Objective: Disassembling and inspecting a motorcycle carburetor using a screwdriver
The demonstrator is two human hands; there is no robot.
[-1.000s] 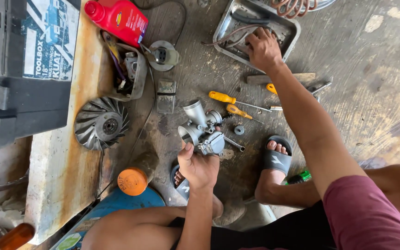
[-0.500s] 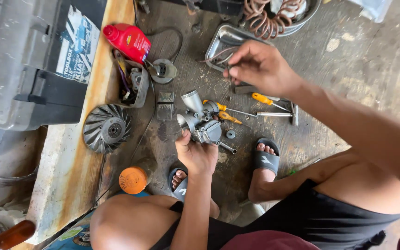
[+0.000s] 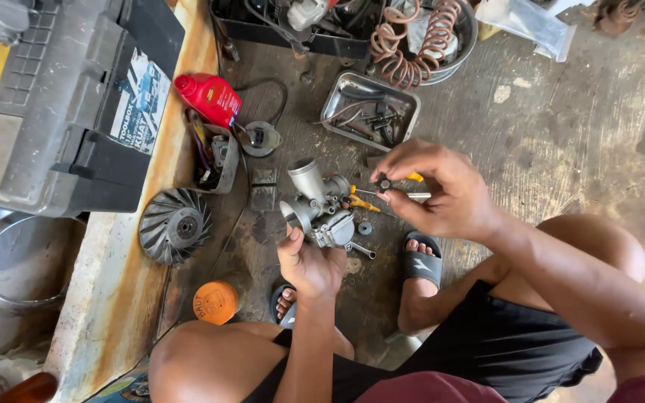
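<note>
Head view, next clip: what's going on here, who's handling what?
A person squats on a stained concrete floor. The left hand grips a metal carburetor; the right hand pinches a small black part just beside it. Around them lie a metal tray of bits, a yellow-handled screwdriver, a fan wheel, a red bottle and an orange lid.

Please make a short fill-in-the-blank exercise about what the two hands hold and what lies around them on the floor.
1. The left hand holds a metal ____ part, a carburetor.
2. The right hand pinches a small ____ piece in its fingers.
3. The round lid near the person's knee is ____.
4. The bottle beside the grey toolbox is ____.

Missing words: engine; black; orange; red
</note>
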